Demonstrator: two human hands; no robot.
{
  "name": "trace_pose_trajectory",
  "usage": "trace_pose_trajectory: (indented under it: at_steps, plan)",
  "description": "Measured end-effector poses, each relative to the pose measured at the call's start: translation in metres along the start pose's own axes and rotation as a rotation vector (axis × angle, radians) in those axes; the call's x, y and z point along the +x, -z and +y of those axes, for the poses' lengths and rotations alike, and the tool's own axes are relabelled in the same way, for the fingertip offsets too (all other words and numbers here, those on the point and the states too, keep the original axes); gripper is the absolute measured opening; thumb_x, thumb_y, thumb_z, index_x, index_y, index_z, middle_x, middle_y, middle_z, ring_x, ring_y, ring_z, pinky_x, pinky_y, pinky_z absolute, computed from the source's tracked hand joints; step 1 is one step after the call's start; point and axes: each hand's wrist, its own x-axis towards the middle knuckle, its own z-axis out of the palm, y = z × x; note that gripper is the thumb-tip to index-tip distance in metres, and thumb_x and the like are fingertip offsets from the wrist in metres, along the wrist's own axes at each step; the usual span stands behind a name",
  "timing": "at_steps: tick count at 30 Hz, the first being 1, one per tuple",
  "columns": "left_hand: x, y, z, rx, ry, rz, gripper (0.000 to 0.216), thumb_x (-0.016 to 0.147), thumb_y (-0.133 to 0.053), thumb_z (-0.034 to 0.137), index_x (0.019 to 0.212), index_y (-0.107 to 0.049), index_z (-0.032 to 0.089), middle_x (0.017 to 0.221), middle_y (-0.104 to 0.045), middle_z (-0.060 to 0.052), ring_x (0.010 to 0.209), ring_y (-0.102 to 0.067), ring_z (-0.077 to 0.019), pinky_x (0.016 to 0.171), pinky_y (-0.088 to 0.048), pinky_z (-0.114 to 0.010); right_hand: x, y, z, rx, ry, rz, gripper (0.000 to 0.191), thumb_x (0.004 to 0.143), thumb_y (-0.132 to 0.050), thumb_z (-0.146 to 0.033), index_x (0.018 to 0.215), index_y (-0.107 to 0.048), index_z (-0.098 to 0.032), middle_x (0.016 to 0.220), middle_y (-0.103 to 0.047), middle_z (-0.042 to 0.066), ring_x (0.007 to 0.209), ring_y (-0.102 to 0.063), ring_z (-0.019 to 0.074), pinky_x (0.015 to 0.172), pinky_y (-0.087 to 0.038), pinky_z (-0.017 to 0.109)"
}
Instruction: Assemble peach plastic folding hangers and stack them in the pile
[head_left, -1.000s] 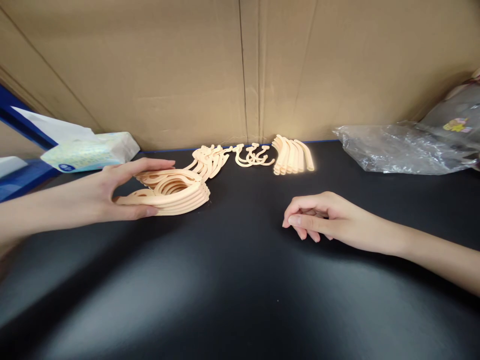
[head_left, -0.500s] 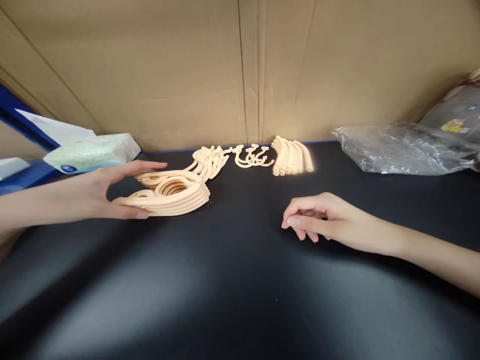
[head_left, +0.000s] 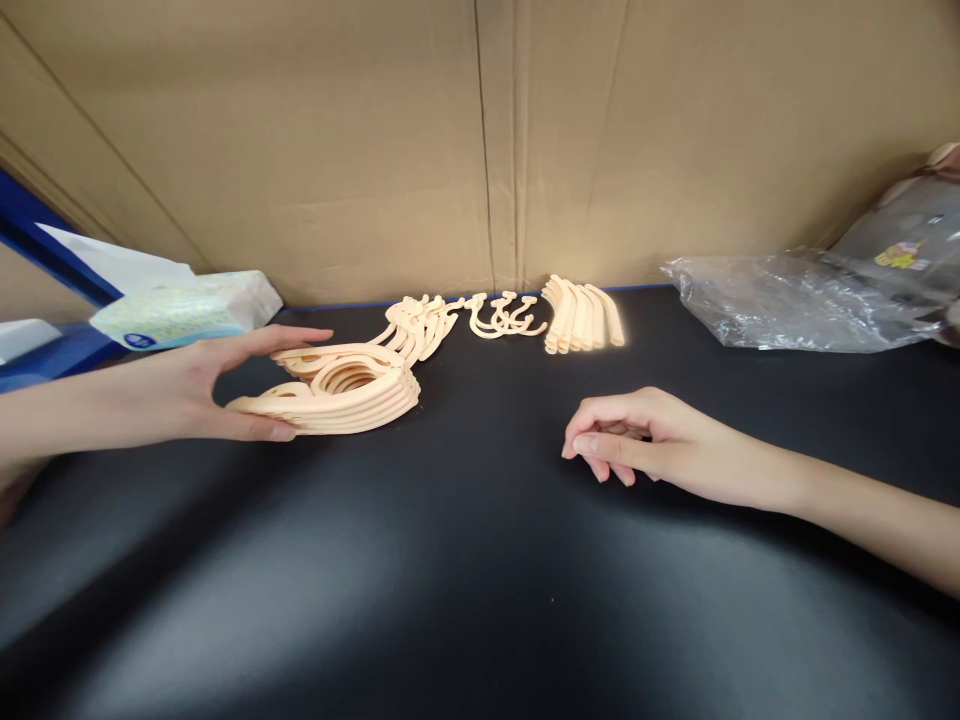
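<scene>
My left hand (head_left: 199,385) spans the left end of a stack of cream curved plastic pieces (head_left: 352,410) lying on the black table. Its thumb presses the near side and its index finger stretches along the far side; the other fingers are mostly hidden. The stacked pieces have a large round opening. My right hand (head_left: 637,440) rests on the table to the right, fingers loosely curled and thumb against them, with nothing visible inside. Behind the stack lie flat cream curved pieces (head_left: 424,325), several cream hooks (head_left: 506,318) and a row of cream curved bars (head_left: 585,318).
A tissue pack (head_left: 187,305) with a sheet sticking out stands at the back left, by a blue frame (head_left: 45,230). Clear plastic bags (head_left: 795,300) lie at the back right. A cardboard wall (head_left: 360,150) closes off the rear of the black table (head_left: 465,560).
Both hands and the plastic pieces keep their places. The whole view has shifted very slightly.
</scene>
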Motion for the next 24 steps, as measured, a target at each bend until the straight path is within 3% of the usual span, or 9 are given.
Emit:
trace_pose_trajectory:
  at_steps: [3,7,16,24]
  plan:
    - [0.0003,-0.0005,-0.0066,-0.059,-0.047,-0.106,0.089,0.069,-0.060,0.060,0.147,-0.029,0.030,0.147,-0.043,-0.002,0.127,-0.048,-0.0287,0.108,-0.033,-0.038,-0.0004,0.0000,0.0002,0.003,0.001,0.004,0.028,0.091,-0.055,-0.043,0.087,-0.065,-0.018,0.067,-0.059,-0.001,0.059,-0.052,0.0081,0.051,-0.039,0.021]
    - [0.0013,-0.0001,-0.0073,-0.065,-0.058,-0.103,0.087,0.071,-0.060,0.059,0.147,-0.029,0.030,0.148,-0.040,-0.002,0.129,-0.045,-0.0290,0.110,-0.029,-0.040,-0.0007,0.0000,0.0000,0.000,-0.002,0.002,0.029,0.091,-0.054,-0.044,0.088,-0.065,-0.017,0.068,-0.059,-0.001,0.060,-0.052,0.0083,0.051,-0.040,0.021]
    - [0.0021,-0.0034,-0.0091,-0.051,-0.010,-0.135,0.090,0.069,-0.061,0.062,0.147,-0.029,0.029,0.142,-0.049,-0.003,0.119,-0.055,-0.0286,0.101,-0.039,-0.034,-0.0006,0.0001,-0.0002,-0.014,-0.009,0.005,0.029,0.091,-0.054,-0.044,0.087,-0.065,-0.017,0.068,-0.059,-0.001,0.060,-0.052,0.0089,0.052,-0.040,0.022]
    - [0.0022,-0.0035,-0.0082,-0.047,-0.041,-0.118,0.087,0.070,-0.060,0.059,0.146,-0.031,0.026,0.144,-0.047,-0.003,0.119,-0.054,-0.0281,0.103,-0.037,-0.034,-0.0008,0.0006,0.0011,-0.018,0.008,0.002,0.029,0.092,-0.054,-0.044,0.089,-0.066,-0.018,0.068,-0.059,-0.001,0.060,-0.052,0.0088,0.052,-0.039,0.022]
